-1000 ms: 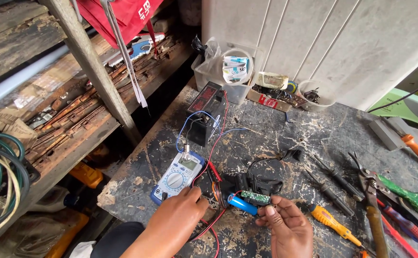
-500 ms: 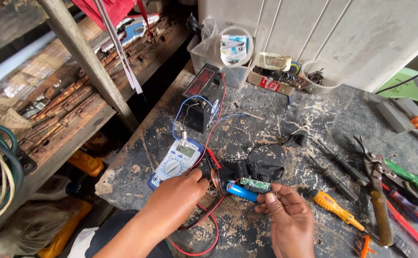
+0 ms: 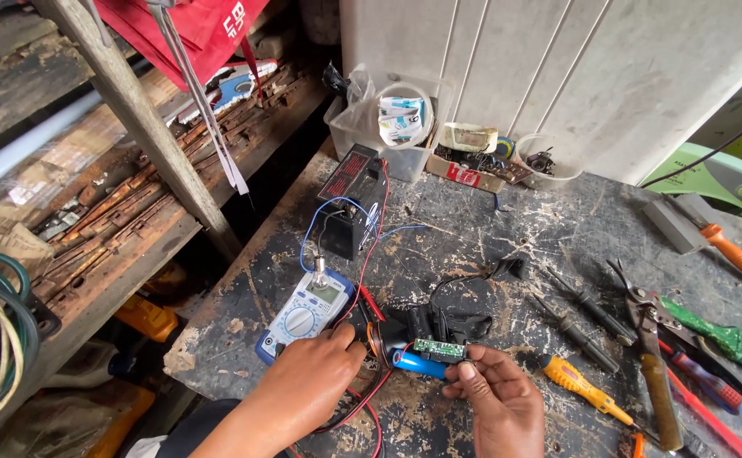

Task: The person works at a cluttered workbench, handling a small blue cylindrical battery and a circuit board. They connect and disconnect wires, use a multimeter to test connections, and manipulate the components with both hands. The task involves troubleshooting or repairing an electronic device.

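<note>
While the earlier view had both hands low at the frame's bottom edge, the left hand now sits higher, its knuckles drawn up beside the lower right corner of the meter; the right hand has kept its place, and the meter, cell and board lie as before. Right fingers are curled closed, thumb and forefinger tips pinched at the right end of a blue cell, which lies level on the bench with a small green board resting along its upper side. Left fingers are bent downward over a red lead and the dark wires at the cell's left end; whether they grip anything cannot be told, since the fingertips are hidden under the hand. Just behind the cell sits a black part with a thin black wire looping away. The meter lies face up, tilted, blue and red wires running from it to a black box farther back. To the right, well apart from the hands, lie an orange screwdriver, black probes, snips and a green-handled tool. At the rear, clear tubs stand against the white wall.
</note>
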